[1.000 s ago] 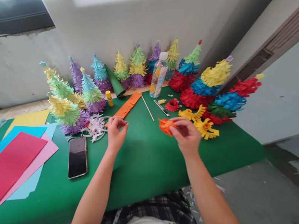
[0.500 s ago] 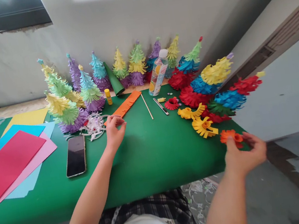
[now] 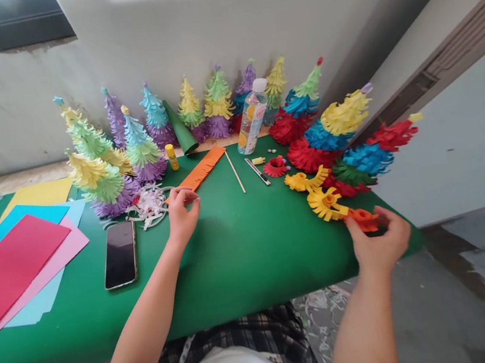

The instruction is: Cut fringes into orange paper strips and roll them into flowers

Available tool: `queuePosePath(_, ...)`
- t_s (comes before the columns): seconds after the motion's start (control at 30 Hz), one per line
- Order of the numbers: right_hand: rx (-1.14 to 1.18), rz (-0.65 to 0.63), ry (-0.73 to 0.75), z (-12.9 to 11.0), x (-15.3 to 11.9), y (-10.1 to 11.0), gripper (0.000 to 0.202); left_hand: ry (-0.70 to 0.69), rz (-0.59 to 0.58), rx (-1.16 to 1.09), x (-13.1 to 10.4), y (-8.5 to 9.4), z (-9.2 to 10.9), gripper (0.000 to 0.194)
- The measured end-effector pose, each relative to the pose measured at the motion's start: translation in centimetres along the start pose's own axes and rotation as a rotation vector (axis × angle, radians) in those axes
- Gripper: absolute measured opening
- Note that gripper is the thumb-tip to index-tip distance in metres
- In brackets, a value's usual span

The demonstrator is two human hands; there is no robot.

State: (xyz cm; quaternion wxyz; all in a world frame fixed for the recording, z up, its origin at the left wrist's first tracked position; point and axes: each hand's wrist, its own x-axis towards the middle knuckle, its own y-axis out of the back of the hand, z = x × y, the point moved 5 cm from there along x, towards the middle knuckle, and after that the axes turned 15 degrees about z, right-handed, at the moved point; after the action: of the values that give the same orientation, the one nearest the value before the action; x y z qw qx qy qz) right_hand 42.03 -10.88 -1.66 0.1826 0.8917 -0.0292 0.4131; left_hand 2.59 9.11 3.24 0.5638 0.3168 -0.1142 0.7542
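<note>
At the table's right side, my right hand [image 3: 380,239] has its thumb and fingers around an orange fringed paper curl [image 3: 364,220], right beside a yellow curl [image 3: 326,203]. My left hand [image 3: 183,213] hovers at the near end of an orange fringed strip [image 3: 203,170], its fingertips pinched together; whether anything is between them is too small to tell. A thin wooden stick [image 3: 235,171] and a cutter knife [image 3: 257,171] lie right of the strip. A red curl [image 3: 274,167] rests near the knife.
Fringed paper trees [image 3: 217,102] line the back, with a bottle [image 3: 252,116], green cone [image 3: 180,127] and glue stick [image 3: 172,156]. A phone [image 3: 119,254], paper shreds [image 3: 150,206] and coloured sheets [image 3: 19,268] are on the left. More trees [image 3: 347,114] stand right.
My right hand has moved left and slightly up with the orange curl, bringing it against the yellow one. The whole view has shifted slightly; my left hand keeps its pose.
</note>
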Motion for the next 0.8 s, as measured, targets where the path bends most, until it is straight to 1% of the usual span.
queuePosePath(0.03,-0.021,0.044,0.04,-0.4,0.0,0.5,0.059,-0.01,0.0,0.017,0.0,0.0,0.0,0.009)
queuePosePath(0.1,-0.058,0.196,0.111,-1.9,0.0,2.0,0.058,-0.03,0.002,0.065,0.2,0.1,-0.2,0.01)
queuePosePath(0.17,-0.035,0.254,0.21,-4.5,-0.1,2.9,0.055,-0.049,0.009,0.13,0.4,0.2,-0.7,0.012)
queuePosePath(0.23,0.048,0.255,0.271,-8.0,-0.1,3.3,0.051,-0.063,0.018,0.204,0.6,0.3,-1.4,0.017)
queuePosePath(0.3,0.186,0.145,0.313,-12.0,-0.1,2.7,0.048,-0.07,0.025,0.269,0.7,0.4,-2.3,0.022)
queuePosePath(0.33,0.251,0.057,0.345,-14.2,-0.2,2.1,0.046,-0.073,0.026,0.294,0.6,0.4,-2.7,0.024)
queuePosePath(0.4,0.378,-0.172,0.428,-18.8,-0.8,0.3,0.039,-0.078,0.022,0.329,0.5,0.3,-3.5,0.026)
queuePosePath(0.47,0.527,-0.417,0.56,-23.0,-2.2,-2.0,0.028,-0.084,0.014,0.346,0.5,0.2,-4.2,0.027)
queuePosePath(0.5,0.59,-0.528,0.616,-24.8,-2.9,-3.4,0.023,-0.086,0.011,0.348,0.5,0.1,-4.4,0.026)
queuePosePath(0.57,0.617,-0.707,0.668,-27.0,-4.3,-6.6,0.017,-0.087,0.005,0.348,0.6,0.2,-4.7,0.025)
queuePosePath(0.6,0.57,-0.771,0.678,-27.5,-4.9,-8.5,0.017,-0.085,0.002,0.345,0.6,0.2,-4.9,0.024)
queuePosePath(0.63,0.493,-0.812,0.655,-27.5,-5.3,-10.4,0.016,-0.082,-0.001,0.342,0.7,0.2,-5.0,0.024)
queuePosePath(0.7,0.296,-0.829,0.523,-26.4,-5.7,-13.9,0.015,-0.069,-0.01,0.334,0.8,0.3,-5.1,0.025)
queuePosePath(0.73,0.24,-0.817,0.483,-25.7,-5.8,-15.1,0.018,-0.061,-0.018,0.328,0.8,0.3,-5.1,0.024)
queuePosePath(0.8,0.158,-0.824,0.439,-24.3,-6.2,-16.6,0.022,-0.043,-0.034,0.312,0.9,0.3,-5.0,0.021)
